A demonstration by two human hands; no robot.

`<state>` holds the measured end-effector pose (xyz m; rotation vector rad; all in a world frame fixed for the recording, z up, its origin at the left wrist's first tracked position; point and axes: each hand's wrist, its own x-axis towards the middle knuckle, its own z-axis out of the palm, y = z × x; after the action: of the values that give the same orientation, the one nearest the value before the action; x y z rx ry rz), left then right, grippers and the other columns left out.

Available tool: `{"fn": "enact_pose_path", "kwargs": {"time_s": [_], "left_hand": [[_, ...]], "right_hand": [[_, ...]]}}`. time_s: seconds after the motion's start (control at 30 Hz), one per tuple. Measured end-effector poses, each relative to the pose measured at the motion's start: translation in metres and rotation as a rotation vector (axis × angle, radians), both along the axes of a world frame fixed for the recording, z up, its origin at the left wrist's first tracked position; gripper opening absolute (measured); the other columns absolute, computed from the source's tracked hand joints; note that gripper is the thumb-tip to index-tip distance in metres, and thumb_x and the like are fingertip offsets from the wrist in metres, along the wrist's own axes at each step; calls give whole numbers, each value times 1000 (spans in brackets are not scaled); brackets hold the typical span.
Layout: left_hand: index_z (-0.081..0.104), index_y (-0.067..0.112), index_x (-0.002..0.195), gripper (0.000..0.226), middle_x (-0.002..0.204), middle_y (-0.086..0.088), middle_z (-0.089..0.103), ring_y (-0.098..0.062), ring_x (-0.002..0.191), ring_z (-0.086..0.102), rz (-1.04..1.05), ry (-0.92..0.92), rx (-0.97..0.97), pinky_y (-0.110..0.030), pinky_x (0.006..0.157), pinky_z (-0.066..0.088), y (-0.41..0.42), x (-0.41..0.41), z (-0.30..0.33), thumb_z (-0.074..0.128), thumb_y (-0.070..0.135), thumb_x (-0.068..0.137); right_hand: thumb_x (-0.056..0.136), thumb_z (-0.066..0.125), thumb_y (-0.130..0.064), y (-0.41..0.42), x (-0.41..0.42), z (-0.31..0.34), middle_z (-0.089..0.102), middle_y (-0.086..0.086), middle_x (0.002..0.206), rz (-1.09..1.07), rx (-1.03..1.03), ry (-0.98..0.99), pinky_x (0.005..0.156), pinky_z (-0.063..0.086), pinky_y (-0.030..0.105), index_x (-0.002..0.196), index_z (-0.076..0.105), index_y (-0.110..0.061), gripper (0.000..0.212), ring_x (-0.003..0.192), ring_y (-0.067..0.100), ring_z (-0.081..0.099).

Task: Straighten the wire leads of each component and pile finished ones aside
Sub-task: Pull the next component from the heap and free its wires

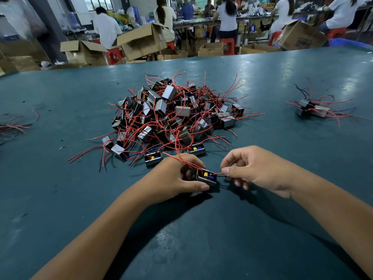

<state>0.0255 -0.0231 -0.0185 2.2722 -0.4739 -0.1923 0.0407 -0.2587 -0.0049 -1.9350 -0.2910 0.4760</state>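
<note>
Held component (206, 176): small black box, open face up, yellow and blue parts showing inside; sits between the two hands, low over the green table (201, 239), whether it touches the top I cannot tell.
Left hand (177, 175): fingers curled round the component's left end, thumb along the near side; it grips the body firmly.
Right hand (254, 168): just right of the component; thumb and forefinger pinch the short leads (219, 174), a red and a black one, where they leave the box's right end.
Key relation: pinched leads run left to right, out of the box toward the right hand; the box's long axis lies roughly the same way. The right hand is the one on the wire, the left only anchors.
Other leads: long red wires (181, 160) leave the box's left side and trail up over the back of the left hand, toward the heap.
Likely next move: a draw of the pinch rightward, away from the left hand, to straighten the leads; a judgement only.
Unsorted heap (177, 116): beyond both hands, near the left-hand knuckles, wires tangled.
Small pile (311, 109): far forward and right of the right hand, well apart; probably the finished ones.
Progress: early, heap large against that pile.
</note>
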Motion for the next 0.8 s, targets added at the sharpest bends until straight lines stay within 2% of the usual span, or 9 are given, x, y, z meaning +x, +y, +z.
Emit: {"fn": "enact_pose_path", "kwargs": {"time_s": [0.1,0.17,0.3,0.33,0.4,0.47,0.57,0.7,0.8], "left_hand": [[70,17,98,40,84,-8,69,-10,68,56,50,258,12,-29,61,49,27,-1,19,85,43,72],[69,7,88,40,70,-13,64,-13,54,51,2,377,-108,-20,46,40,46,-4,31,85,42,76],[67,7,83,21,64,-2,60,-10,48,48,-98,159,-597,-17,45,38,30,-11,37,80,23,81],[67,8,85,16,68,2,63,-8,53,51,-74,50,-560,-18,50,42,18,-12,33,80,18,82],[69,13,94,16,74,13,67,-4,59,52,-55,-123,-244,-19,56,43,-3,-12,19,81,19,85],[69,20,99,20,84,18,70,-5,59,51,-60,-165,-5,-22,57,44,-13,-10,7,81,27,85],[70,24,99,14,87,19,71,-3,56,46,-39,-161,-5,-17,55,38,-12,-8,1,77,28,88],[74,25,94,3,72,36,60,1,53,46,-59,-208,48,-8,50,32,-11,-9,0,74,25,91],[74,30,92,10,78,33,60,3,58,50,-36,-224,90,-8,54,34,-11,-10,-3,72,20,91]], "right_hand": [[88,74,-19,-3,4,0,63,1,63,-22,-24,-16,45,39,20,87,69,-11,10,51,11,51],[86,75,-23,-4,6,0,59,-2,58,-11,-32,-11,44,37,19,85,69,-12,13,49,10,47],[87,74,-23,1,2,-2,57,2,60,91,2,-39,47,37,23,80,67,-14,14,53,15,45],[89,72,-21,3,1,-2,56,4,61,121,19,-53,47,37,24,81,67,-13,13,54,16,45],[91,70,-18,7,-3,-3,57,3,63,163,47,-77,48,39,23,84,66,-10,11,54,14,48],[92,68,-17,9,-3,-4,60,2,65,182,48,-89,50,43,22,87,67,-10,9,55,12,54],[92,68,-15,7,-3,-4,63,2,69,192,69,-72,53,48,21,92,67,-8,7,58,11,58],[93,66,-8,2,-1,-1,65,2,70,211,40,-59,56,48,21,95,67,-8,2,58,11,59],[94,64,-4,-3,3,0,67,2,73,167,41,-42,58,49,25,96,66,-8,5,61,12,60]]}}
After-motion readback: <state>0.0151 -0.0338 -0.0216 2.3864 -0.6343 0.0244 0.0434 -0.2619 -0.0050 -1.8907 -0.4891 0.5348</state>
